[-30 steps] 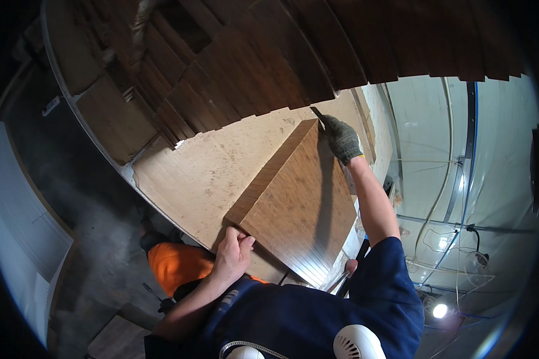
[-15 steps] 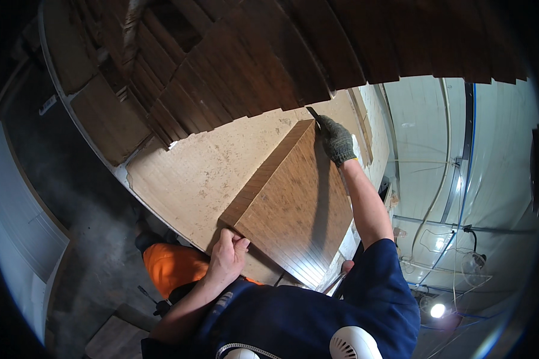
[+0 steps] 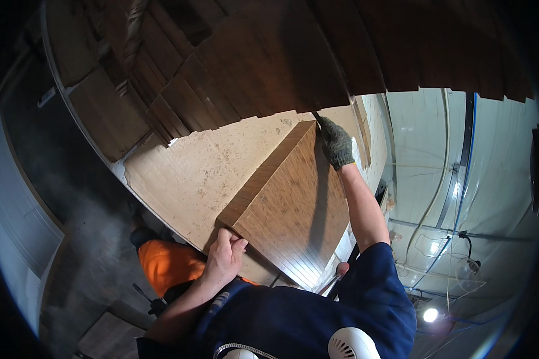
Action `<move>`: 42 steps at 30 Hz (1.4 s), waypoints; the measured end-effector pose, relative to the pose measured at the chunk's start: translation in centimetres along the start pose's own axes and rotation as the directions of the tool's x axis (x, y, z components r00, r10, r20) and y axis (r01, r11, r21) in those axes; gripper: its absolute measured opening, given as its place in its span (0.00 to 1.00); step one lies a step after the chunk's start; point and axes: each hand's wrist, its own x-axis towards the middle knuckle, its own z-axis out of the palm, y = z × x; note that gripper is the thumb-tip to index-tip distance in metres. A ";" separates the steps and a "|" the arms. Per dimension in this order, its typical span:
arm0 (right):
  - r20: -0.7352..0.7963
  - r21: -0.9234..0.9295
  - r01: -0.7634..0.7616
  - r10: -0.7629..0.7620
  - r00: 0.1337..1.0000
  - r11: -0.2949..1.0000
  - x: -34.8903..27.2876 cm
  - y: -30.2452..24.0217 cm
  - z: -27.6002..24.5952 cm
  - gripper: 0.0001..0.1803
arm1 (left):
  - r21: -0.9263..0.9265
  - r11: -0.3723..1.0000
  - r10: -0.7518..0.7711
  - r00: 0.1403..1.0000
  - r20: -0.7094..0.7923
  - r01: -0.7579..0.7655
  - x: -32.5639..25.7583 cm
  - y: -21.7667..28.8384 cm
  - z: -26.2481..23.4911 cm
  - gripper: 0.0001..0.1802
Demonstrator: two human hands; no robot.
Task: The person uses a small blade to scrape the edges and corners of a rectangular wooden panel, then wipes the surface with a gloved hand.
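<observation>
A block of brown wooden strips [image 3: 287, 203], its top and long left side showing, lies on a pale board surface [image 3: 173, 173]. My left hand [image 3: 224, 257] is bare and curls around the block's near left corner, thumb against the fingers. In a grey-green knit glove, my right hand [image 3: 336, 143] is closed at the block's far end. From it a thin dark tool [image 3: 318, 117] points away toward the overhead-looking rows of dark brown boards [image 3: 251, 72]. The tool's far tip meets or passes under the boards' edge, and its kind cannot be made out.
Narrow wood strips [image 3: 362, 134] lie right of the glove. Pale wall panels with cables [image 3: 425, 167] and a lit lamp [image 3: 430, 315] are at right. An orange garment [image 3: 167, 263] shows beside my left forearm. A white vented fan [image 3: 352, 344] is at the bottom.
The dark boards reach slightly lower in the picture, and less of the tool shows beyond the glove. My left hand keeps its place at the block's corner.
</observation>
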 end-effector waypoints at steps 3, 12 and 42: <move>-0.013 -0.021 0.017 -0.017 1.000 1.000 0.0 -0.2 0.0 0.18 | 0.004 1.000 0.012 1.000 -0.001 -0.012 0.0 0.0 0.0 0.15; -0.039 -0.012 0.025 -0.026 0.999 1.000 0.0 -0.5 0.0 0.17 | 0.012 1.000 0.024 1.000 -0.001 -0.024 0.0 -0.1 0.1 0.14; 0.411 -0.080 0.615 -0.536 0.737 0.784 -10.1 -16.7 -2.1 0.22 | 0.031 0.999 -0.018 1.000 -0.006 0.018 0.2 0.8 -0.2 0.13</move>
